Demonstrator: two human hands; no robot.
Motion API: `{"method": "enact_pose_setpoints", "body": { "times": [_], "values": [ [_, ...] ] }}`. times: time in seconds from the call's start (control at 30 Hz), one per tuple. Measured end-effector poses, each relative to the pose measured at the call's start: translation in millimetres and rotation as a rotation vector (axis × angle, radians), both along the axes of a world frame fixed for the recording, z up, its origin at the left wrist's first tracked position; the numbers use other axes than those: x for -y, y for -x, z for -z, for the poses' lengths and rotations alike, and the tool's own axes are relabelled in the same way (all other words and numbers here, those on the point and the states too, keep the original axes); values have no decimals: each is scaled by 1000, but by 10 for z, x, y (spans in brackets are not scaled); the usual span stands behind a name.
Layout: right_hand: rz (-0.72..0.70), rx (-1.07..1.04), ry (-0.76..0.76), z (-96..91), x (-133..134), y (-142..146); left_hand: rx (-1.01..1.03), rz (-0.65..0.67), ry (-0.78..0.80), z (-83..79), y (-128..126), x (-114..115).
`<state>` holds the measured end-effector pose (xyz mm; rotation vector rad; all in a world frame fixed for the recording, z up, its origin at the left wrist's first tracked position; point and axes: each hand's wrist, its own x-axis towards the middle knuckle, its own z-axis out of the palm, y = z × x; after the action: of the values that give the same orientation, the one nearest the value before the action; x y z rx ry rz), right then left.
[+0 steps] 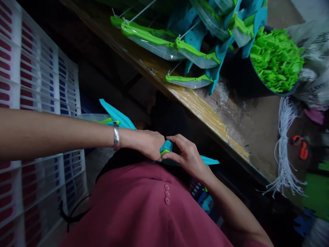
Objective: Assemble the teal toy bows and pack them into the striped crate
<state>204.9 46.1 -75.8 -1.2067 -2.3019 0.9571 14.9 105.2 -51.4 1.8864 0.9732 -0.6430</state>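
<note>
In front of my shirt I hold a turquoise plastic piece with lime-green fittings; its pointed ends stick out on both sides, and its middle is mostly covered by my hands. My left hand, palm down, is closed around it. My right hand curls its thumb and fingers about the same piece, right beside the left. A small turquoise and green part shows between the two hands. A clear plastic section with a green edge shows behind my left forearm.
Assembled turquoise, green and clear pieces, strung with white cord, are piled on the table. A dark bucket holds green parts. A white string bundle and orange-handled scissors lie rightward. A white slatted crate stands left.
</note>
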Motion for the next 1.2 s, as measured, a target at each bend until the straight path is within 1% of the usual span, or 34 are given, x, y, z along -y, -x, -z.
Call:
{"method": "enact_pose_setpoints", "body": {
  "times": [0.1,0.23,0.33,0.4,0.5,0.7,0.8,0.93,1.0,1.1,1.17,1.2],
  "values": [
    [4,-7,42,10,-5,-15,-17,20,4,-3,-10,3],
    [23,-1,141,-18,-10,-7,-38,13,-1,-8,-15,4],
    [12,28,216,-53,-20,25,-11,22,-27,-1,10,19],
    [-1,28,236,-66,-26,51,23,30,-66,8,35,32],
    [-10,27,199,-54,-20,85,56,42,-114,32,65,51],
    [-24,126,92,33,35,129,78,74,-194,117,89,115],
    [-20,110,58,78,42,116,98,95,-214,148,103,120],
    [13,11,83,115,21,73,116,86,-134,185,138,45],
    [41,-40,143,79,20,37,135,73,-71,206,165,-2],
    [57,-98,217,-90,21,-93,174,11,52,242,202,-45],
    [101,-113,169,-249,-6,-281,169,-12,145,277,226,-58],
    [167,-113,117,-328,-32,-420,167,-21,201,302,240,-62]
  ]
}}
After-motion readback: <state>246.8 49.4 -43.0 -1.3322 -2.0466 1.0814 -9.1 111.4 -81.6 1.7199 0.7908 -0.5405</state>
